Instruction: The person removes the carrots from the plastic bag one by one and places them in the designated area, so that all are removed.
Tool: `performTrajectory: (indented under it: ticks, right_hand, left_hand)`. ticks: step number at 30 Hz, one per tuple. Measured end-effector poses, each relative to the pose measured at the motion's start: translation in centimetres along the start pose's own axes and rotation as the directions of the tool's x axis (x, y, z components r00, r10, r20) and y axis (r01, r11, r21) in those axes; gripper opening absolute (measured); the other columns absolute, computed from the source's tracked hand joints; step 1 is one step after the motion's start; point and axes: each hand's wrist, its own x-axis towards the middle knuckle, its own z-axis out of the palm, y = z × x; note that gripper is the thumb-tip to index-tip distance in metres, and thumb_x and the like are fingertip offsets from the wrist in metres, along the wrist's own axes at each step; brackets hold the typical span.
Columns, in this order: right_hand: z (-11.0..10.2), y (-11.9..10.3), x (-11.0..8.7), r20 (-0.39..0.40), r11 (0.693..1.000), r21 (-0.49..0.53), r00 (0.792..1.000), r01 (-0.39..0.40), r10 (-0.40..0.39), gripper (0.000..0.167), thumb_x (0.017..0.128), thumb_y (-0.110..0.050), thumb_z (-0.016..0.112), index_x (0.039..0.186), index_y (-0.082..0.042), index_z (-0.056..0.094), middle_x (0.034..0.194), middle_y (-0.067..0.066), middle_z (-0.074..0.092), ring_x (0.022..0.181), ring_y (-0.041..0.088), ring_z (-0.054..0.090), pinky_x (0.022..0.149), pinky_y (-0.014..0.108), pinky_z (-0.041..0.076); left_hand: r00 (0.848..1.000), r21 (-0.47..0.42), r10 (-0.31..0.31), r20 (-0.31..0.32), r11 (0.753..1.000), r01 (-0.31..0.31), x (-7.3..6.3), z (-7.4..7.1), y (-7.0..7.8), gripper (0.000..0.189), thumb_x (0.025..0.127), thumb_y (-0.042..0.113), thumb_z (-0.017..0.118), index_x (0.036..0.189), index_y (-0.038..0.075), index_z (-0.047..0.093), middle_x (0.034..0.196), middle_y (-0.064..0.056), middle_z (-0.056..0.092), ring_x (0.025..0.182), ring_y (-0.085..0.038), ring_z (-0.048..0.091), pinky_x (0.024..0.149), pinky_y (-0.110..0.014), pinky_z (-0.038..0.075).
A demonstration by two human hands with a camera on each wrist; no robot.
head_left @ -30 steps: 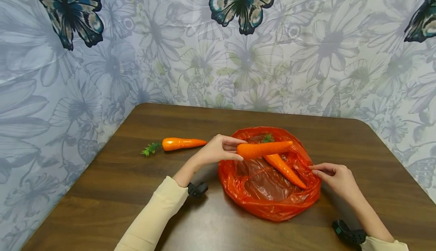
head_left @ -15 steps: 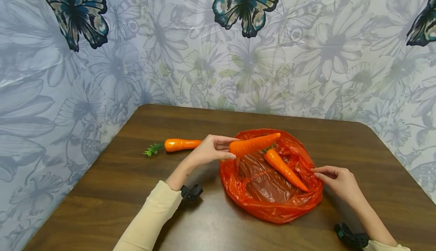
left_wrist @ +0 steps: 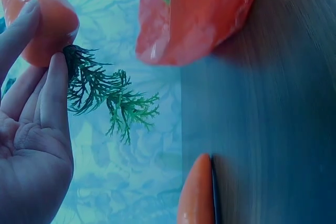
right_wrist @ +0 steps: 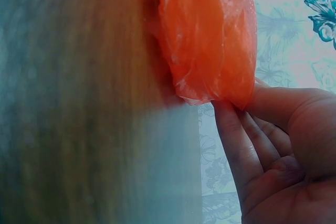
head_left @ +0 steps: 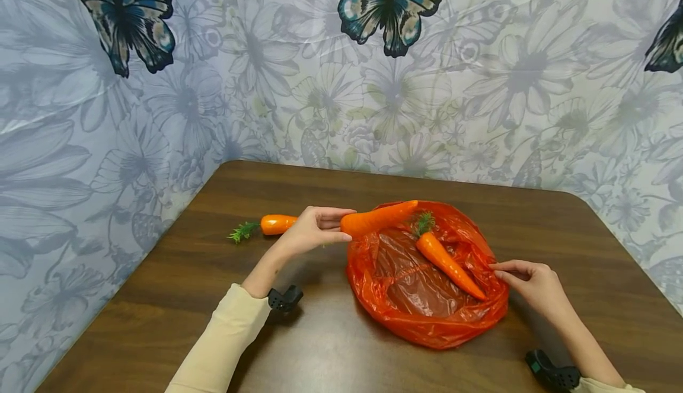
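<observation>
My left hand [head_left: 312, 231] holds a carrot [head_left: 377, 218] by its thick end, over the left rim of a red plastic bag [head_left: 421, 329]. Green leaves [left_wrist: 113, 90] hang from that thick end in the left wrist view. Inside the opened bag a second carrot [head_left: 448, 265] with a leafy top lies slanted. At the bag's right edge my right hand [head_left: 536, 283] pinches the plastic between thumb and fingers, as the right wrist view also shows. A third carrot [head_left: 274, 224] rests on the table behind my left hand, which hides its tip.
The brown wooden table [head_left: 176, 298] reaches back to a wall covering [head_left: 299, 85] with flowers and butterflies. Black wrist devices sit on the left wrist [head_left: 285, 299] and the right wrist [head_left: 552, 372].
My left hand has moved left with its carrot, from above the bag's middle to its left rim. The leafy top of the carrot inside now shows more. My right hand keeps its pinch.
</observation>
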Motion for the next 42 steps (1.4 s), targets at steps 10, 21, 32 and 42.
performTrajectory:
  ticks: [10, 21, 32, 42]
  right_hand:
    - [0.0, 0.0, -0.1, -0.004, 1.0, -0.004, 1.0, 0.011, -0.011, 0.012, 0.082, -0.004, 0.072, 0.093, 0.001, 0.074, 0.087, 0.013, 0.069, 0.072, -0.002, 0.059, 0.054, 0.016, 0.048]
    - [-0.4, 0.1, 0.2, -0.01, 1.0, -0.023, 1.0, 0.016, -0.017, 0.013, 0.084, -0.007, 0.071, 0.094, 0.0, 0.074, 0.089, 0.013, 0.069, 0.074, -0.005, 0.059, 0.055, 0.016, 0.048]
    - [-0.1, 0.1, 0.0, -0.001, 1.0, -0.011, 1.0, 0.013, -0.013, 0.013, 0.084, -0.007, 0.071, 0.094, 0.0, 0.074, 0.088, 0.012, 0.07, 0.074, -0.005, 0.059, 0.056, 0.016, 0.048]
    - [-0.2, 0.1, 0.0, -0.002, 1.0, -0.01, 1.0, 0.008, -0.008, 0.013, 0.084, -0.008, 0.071, 0.094, 0.0, 0.074, 0.087, 0.01, 0.07, 0.074, -0.004, 0.059, 0.056, 0.016, 0.048]
  left_hand:
    - [0.993, 0.074, -0.067, -0.099, 0.994, 0.075, -3.1, -2.4, 0.6, 0.052, 0.079, 0.006, 0.075, 0.127, -0.001, 0.057, 0.119, -0.016, 0.06, 0.106, -0.028, 0.059, 0.084, -0.036, 0.049]
    - [0.996, 0.202, 0.035, -0.082, 0.979, -0.018, -5.9, -5.4, -0.6, 0.045, 0.082, 0.008, 0.073, 0.126, 0.007, 0.061, 0.116, -0.009, 0.063, 0.106, -0.024, 0.059, 0.085, -0.035, 0.049]
    - [0.977, 0.384, -0.058, -0.205, 0.913, 0.135, -9.0, -6.7, -0.7, 0.048, 0.079, 0.018, 0.077, 0.122, 0.004, 0.063, 0.116, -0.007, 0.063, 0.106, -0.019, 0.059, 0.085, -0.031, 0.049]
    - [0.96, 0.485, -0.089, -0.266, 0.848, 0.213, -9.9, -7.5, -1.0, 0.054, 0.075, 0.008, 0.079, 0.12, -0.012, 0.057, 0.111, -0.025, 0.061, 0.1, -0.031, 0.062, 0.077, -0.031, 0.052]
